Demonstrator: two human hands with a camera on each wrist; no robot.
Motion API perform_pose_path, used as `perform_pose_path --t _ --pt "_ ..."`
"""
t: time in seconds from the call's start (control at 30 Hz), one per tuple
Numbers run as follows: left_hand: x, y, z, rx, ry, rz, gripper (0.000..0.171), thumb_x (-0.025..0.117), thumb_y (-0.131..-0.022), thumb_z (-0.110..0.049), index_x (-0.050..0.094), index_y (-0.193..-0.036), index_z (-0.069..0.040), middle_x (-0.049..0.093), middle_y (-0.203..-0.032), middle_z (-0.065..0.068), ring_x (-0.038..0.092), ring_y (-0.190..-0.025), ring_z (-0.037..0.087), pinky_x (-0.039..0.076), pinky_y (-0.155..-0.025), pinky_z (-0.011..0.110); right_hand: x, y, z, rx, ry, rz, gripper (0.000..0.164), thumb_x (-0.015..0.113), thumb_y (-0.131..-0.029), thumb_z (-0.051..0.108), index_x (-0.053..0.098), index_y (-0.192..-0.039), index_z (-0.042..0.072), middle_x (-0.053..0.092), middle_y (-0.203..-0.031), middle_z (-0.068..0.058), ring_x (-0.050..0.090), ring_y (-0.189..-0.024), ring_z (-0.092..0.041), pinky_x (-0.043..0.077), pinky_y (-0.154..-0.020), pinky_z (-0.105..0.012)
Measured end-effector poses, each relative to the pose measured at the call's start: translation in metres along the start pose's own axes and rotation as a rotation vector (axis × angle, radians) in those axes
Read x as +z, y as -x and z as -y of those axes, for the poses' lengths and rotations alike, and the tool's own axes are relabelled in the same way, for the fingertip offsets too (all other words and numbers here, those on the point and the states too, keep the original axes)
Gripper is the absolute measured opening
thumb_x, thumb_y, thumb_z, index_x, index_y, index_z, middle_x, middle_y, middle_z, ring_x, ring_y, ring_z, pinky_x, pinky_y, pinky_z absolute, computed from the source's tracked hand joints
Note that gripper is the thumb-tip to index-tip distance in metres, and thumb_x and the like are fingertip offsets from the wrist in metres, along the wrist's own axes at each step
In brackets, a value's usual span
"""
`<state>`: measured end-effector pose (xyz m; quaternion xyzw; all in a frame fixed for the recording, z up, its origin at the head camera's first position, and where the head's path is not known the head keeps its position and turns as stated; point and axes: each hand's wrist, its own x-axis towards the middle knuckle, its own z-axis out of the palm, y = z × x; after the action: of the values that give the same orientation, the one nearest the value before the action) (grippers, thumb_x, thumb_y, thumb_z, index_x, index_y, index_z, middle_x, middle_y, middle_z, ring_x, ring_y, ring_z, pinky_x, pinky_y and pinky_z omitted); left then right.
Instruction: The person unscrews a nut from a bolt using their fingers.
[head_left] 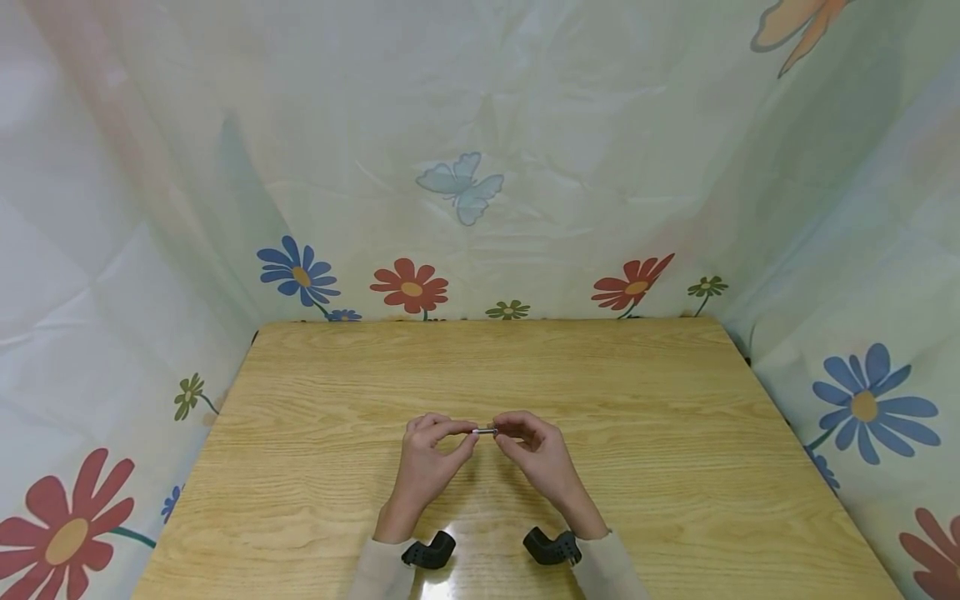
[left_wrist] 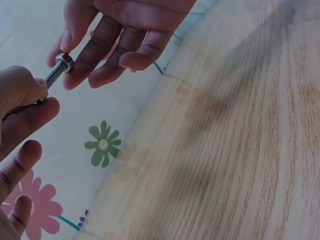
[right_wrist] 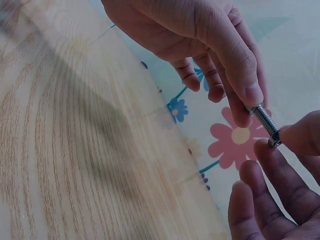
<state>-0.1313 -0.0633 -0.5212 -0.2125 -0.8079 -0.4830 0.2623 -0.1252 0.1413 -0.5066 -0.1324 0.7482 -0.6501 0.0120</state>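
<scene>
Both hands meet over the table around a small silver bolt (head_left: 486,431) with a threaded shank. My left hand (head_left: 429,462) pinches one end of it between thumb and fingertips, which partly cover that end. At the other end my right hand (head_left: 542,458) has its thumb and fingertips on a hexagonal piece (left_wrist: 64,61). Bare thread (right_wrist: 265,119) shows between the two grips. The remaining fingers of my right hand are spread loosely in the right wrist view, and those of my left hand are bent below the bolt in the left wrist view.
Under the hands is a wood-grain table (head_left: 480,367). A pale curtain (head_left: 480,100) printed with flowers and butterflies hangs behind it and along both sides. Black wrist devices (head_left: 429,551) sit at both sleeve cuffs.
</scene>
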Motion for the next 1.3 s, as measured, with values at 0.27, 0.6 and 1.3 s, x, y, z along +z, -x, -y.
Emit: perform_pose_path --t 0.27,0.6,1.3 --pt "0.0015 0.0008 0.0019 0.012 0.021 -0.010 0.015 0.086 -0.083 -0.008 0.083 -0.096 -0.015 0.075 -0.084 -0.004 0.065 -0.080 0.023 0.042 -0.090 0.049 0.0013 0.0005 0.0060 0.098 0.016 -0.067 0.026 0.065 -0.103 0.022 0.071 -0.120 0.003 0.073 -0.112 -0.017 0.070 -0.102 -0.026 0.059 -0.085 -0.039" --pt "0.0035 0.0030 0.0046 0.056 -0.011 -0.022 0.017 0.087 -0.081 -0.007 0.083 -0.096 -0.015 0.072 -0.080 -0.001 0.062 -0.080 0.013 0.040 -0.088 0.046 0.0014 0.0000 0.0026 0.144 0.047 -0.033 0.025 0.069 -0.100 0.025 0.074 -0.114 0.004 0.077 -0.103 -0.015 0.073 -0.100 -0.033 0.060 -0.084 -0.040" --pt "0.0037 0.0040 0.0056 0.037 -0.006 -0.018 0.016 0.087 -0.081 -0.008 0.083 -0.095 -0.015 0.075 -0.083 -0.004 0.061 -0.080 0.011 0.039 -0.087 0.044 -0.0012 0.0016 0.0008 0.030 0.003 -0.005 0.027 0.069 -0.099 0.011 0.068 -0.122 -0.001 0.069 -0.120 -0.021 0.067 -0.107 -0.012 0.057 -0.088 -0.028"
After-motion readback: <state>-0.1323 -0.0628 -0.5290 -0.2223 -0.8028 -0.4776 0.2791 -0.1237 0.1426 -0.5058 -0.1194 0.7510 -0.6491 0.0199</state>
